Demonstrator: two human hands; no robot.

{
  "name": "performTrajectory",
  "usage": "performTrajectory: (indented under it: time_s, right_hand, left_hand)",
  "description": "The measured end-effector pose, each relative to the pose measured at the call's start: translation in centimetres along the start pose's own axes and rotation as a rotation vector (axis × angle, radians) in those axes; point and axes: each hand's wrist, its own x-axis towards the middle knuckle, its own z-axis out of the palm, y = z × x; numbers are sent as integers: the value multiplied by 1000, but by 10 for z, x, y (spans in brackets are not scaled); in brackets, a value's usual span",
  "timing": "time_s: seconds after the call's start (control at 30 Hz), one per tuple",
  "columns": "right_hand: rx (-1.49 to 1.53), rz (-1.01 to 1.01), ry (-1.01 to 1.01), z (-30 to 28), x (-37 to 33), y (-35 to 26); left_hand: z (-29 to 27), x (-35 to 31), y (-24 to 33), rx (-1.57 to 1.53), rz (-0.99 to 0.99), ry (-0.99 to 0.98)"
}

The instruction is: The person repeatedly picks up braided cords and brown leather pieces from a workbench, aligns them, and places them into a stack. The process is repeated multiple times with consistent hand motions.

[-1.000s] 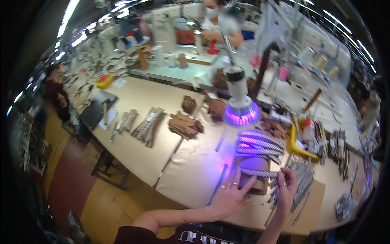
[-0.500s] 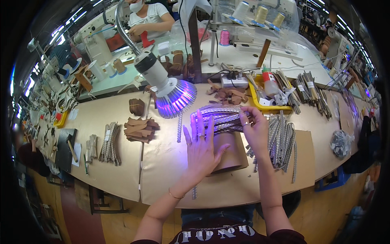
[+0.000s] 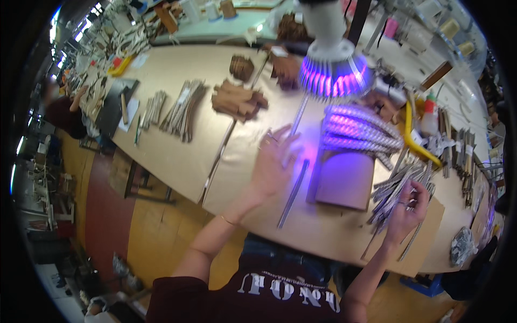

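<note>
A hammer (image 3: 124,109) lies far left, a plastic bag (image 3: 463,246) far right.

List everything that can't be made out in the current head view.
Head view: whether the right hand holds anything; its curled fingers hide that.
Head view: exact outlines of the left hand, blurred.
Head view: top of the lamp, cut off by the upper edge.
Head view: far part of the brown form, covered by woven strips.

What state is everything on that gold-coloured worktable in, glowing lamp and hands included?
White lamp with finned metal head: lit, violet.
Smooth brown curved block: partly covered.
Pale braided strips on the block: side by side.
Loose grey braided strips: heaped, fanned out.
Flat brown leather-like strips: loosely piled.
Left hand: open, motion-blurred.
Right hand: fingers curled; grip unclear.
</note>
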Motion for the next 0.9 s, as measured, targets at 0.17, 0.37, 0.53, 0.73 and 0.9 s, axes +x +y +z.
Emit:
performTrajectory:
  time_s: [0.17, 0.37, 0.53, 0.73, 0.9]
  right_hand:
    - [99, 82, -58, -12, -22, 3]
    - [148, -43, -187, -7, -39, -29]
    - [189, -99, -188, -7, -44, -40]
    - [136, -79, -236, -7, -44, -43]
    - [129, -133, -258, -7, -42, -54]
  left_hand:
    - [-29, -32, -30, -177, -375, -32]
    - [6, -34, -5, -65, -180, -88]
    - [-17, 9, -46, 208, -81, 196]
    - [-50, 60, -100, 311, 2, 283]
    - [-37, 81, -115, 397, 68, 206]
